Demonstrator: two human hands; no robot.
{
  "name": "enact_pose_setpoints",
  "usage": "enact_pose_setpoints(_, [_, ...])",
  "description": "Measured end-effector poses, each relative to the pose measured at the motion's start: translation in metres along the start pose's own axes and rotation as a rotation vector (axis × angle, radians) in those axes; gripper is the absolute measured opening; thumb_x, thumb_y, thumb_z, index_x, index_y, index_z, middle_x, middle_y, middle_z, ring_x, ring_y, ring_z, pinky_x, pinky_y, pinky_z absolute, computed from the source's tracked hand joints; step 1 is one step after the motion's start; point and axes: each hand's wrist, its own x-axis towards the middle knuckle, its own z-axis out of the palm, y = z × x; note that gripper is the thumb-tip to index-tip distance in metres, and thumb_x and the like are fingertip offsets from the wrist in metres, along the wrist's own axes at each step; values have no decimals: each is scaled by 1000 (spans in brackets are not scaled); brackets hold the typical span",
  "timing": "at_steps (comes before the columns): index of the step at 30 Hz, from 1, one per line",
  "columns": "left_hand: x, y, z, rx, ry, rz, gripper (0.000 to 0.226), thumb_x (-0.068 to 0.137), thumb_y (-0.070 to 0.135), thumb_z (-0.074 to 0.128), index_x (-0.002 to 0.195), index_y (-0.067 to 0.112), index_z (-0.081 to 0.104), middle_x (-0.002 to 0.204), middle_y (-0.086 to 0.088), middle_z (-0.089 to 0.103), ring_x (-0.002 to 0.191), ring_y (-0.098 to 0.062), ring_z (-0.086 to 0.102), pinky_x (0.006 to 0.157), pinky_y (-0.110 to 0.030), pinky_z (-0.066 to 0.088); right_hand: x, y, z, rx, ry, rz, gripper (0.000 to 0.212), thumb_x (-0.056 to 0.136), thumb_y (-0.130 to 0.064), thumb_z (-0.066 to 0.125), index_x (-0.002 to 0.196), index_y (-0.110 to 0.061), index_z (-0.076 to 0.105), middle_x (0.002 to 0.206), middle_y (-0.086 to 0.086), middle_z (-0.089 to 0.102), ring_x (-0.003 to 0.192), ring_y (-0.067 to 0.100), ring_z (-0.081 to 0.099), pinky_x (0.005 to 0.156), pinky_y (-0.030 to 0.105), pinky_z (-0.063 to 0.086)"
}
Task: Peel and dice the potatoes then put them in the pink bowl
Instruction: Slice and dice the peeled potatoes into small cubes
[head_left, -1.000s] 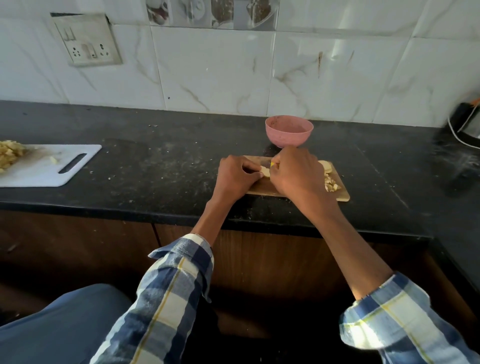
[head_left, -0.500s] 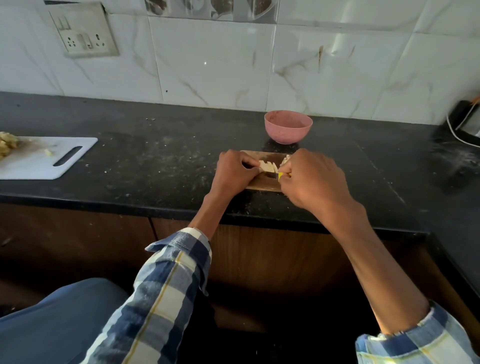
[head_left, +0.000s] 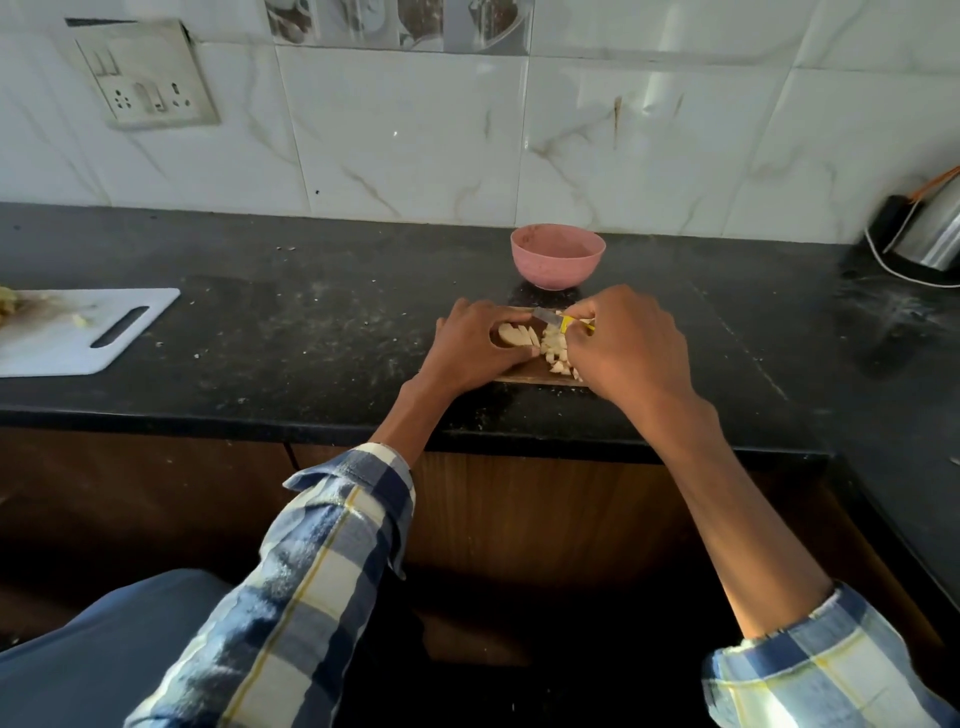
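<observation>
A small wooden cutting board (head_left: 524, 373) lies on the black counter, mostly hidden under my hands. On it my left hand (head_left: 475, 345) grips pale potato strips (head_left: 517, 335) between curled fingers and thumb. My right hand (head_left: 626, 343) grips a yellow-handled knife (head_left: 558, 319), its short blade over the strips. Diced potato pieces (head_left: 557, 352) are piled just right of the strips. The pink bowl (head_left: 557, 255) stands just behind the board, near the wall.
A white cutting board (head_left: 85, 332) with potato scraps lies at the far left of the counter (head_left: 311, 332). A steel kettle (head_left: 930, 228) with a white cord sits at the back right. The counter's front edge runs just below the wooden board.
My right hand has lifted the knife and shifted it left along the strips. More diced pieces lie beside the blade. My left hand keeps its grip.
</observation>
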Motion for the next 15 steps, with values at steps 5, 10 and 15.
enact_pose_setpoints(5, [7, 1, 0, -27, -14, 27, 38, 89, 46, 76, 127, 45, 70, 123, 11, 66, 122, -18, 48, 104, -50, 40, 1, 7, 6, 24, 17, 11, 30, 98, -30, 62, 125, -23, 73, 91, 3, 73, 73, 20, 65, 62, 33, 49])
enact_pose_setpoints(10, [14, 3, -2, 31, -93, 92, 32, 89, 52, 68, 120, 48, 72, 123, 8, 65, 126, -22, 49, 109, -51, 39, 4, 10, 9, 20, 45, 47, 31, 97, -33, 61, 125, -24, 72, 96, 2, 73, 78, 24, 70, 71, 44, 61])
enact_pose_setpoints(15, [18, 5, -9, -6, -71, 134, 18, 89, 34, 79, 107, 31, 81, 97, 13, 55, 100, -12, 50, 99, -36, 43, 3, 15, 12, 10, 43, 37, 34, 98, -33, 65, 129, -23, 70, 99, 2, 74, 76, 20, 68, 67, 41, 61])
